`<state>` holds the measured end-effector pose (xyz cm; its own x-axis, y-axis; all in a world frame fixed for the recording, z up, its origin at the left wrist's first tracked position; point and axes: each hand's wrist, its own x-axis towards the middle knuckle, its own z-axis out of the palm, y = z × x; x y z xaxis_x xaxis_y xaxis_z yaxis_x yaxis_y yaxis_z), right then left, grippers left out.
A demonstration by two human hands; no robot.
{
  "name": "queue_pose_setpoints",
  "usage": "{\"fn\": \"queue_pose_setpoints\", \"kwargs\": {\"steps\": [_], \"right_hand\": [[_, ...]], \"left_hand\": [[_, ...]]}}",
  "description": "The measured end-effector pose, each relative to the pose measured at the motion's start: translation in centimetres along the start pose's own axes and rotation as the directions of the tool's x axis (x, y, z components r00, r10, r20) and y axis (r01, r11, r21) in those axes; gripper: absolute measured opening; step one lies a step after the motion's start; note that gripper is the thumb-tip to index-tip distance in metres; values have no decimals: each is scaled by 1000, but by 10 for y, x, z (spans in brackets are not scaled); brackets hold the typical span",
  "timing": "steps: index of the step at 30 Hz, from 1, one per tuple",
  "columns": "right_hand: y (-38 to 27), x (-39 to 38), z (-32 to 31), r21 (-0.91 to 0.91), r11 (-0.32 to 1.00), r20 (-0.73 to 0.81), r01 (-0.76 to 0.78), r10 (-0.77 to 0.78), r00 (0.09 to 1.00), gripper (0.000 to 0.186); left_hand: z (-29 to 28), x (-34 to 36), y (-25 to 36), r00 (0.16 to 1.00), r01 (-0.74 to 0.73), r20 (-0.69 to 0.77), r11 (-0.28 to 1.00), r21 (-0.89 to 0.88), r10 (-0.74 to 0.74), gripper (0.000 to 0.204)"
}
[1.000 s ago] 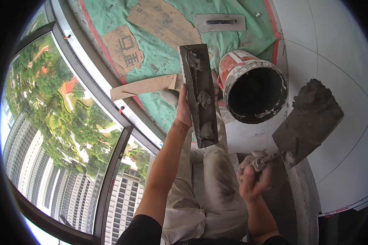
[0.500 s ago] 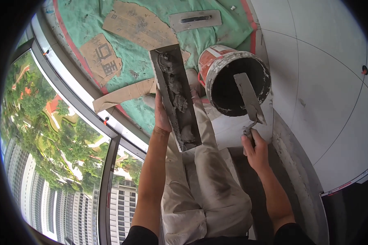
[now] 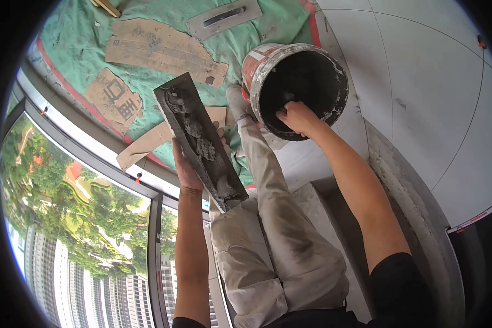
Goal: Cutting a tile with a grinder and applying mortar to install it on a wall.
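My left hand [image 3: 186,169] grips a long narrow tile strip [image 3: 216,156] from beneath, with its fingertips curling over the far edge. Lumps of wet grey mortar [image 3: 192,128] lie in a row along the strip, which is tilted above my knees. Over the near rim of a red and white bucket [image 3: 252,68], my right hand [image 3: 300,118] is closed on the handle of a trowel. The blade is down in the dark inside of the bucket, mostly lost in shadow.
A green sheet [image 3: 164,35] covers the floor ahead, bearing torn cardboard [image 3: 158,49] and a flat plastering trowel [image 3: 227,19]. Large pale wall tiles [image 3: 421,82] rise on the right. Along the left runs a window frame [image 3: 154,229]. A raised ledge [image 3: 399,186] borders the wall.
My right hand has moved forward and left, taking the trowel from in front of the bucket down into it. The tile strip sits further left in the picture, still in my left hand.
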<state>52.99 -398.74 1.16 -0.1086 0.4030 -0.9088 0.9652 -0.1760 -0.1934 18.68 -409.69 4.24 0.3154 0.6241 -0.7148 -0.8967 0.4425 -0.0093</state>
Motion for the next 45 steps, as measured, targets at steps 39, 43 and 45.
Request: {"fn": "queue_pose_setpoints", "kwargs": {"steps": [39,43,45], "right_hand": [[50,-201,113,167,964,-537,210,-90,839,32],[95,-194,149,109,993,-569,34,34,822,23],[103,-228,157,121,991,-452,-48,98,886,25]], "left_hand": [[30,29,16,988,-50,133,977,-207,79,102],[36,22,11,995,-52,77,975,-215,70,103],[34,6,18,992,-84,72,973,-216,101,101]]}}
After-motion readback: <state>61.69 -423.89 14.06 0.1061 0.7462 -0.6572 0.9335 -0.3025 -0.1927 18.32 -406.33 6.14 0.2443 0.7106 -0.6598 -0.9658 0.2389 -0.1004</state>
